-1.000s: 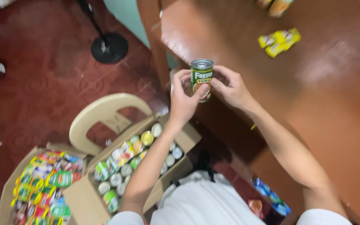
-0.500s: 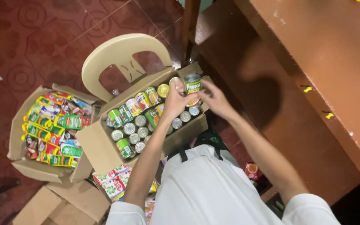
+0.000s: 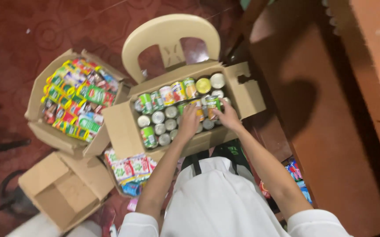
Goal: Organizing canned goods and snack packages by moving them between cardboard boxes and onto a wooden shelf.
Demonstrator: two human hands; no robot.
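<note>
While both hands reach into the box: labelled lines follow.
Can: green-labelled tin can (image 3: 212,106), seemingly upright with its long axis vertical, though partly hidden.
Surface: open cardboard box (image 3: 120,127) of tins on a cream plastic chair (image 3: 171,30); dark red patterned floor (image 3: 18,26); brown wooden table (image 3: 330,109) alongside.
Grip: right hand (image 3: 227,116) curled around the can from the near side; left hand (image 3: 189,120) rests spread on neighbouring tins, holding nothing clearly.
Neighbours: box of colourful packets (image 3: 73,98) to the left.

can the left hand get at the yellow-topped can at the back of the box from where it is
Probably yes. The left hand is already inside the open cardboard box, and the yellow-topped can lies uncovered in the far row, with only other cans between.
</note>
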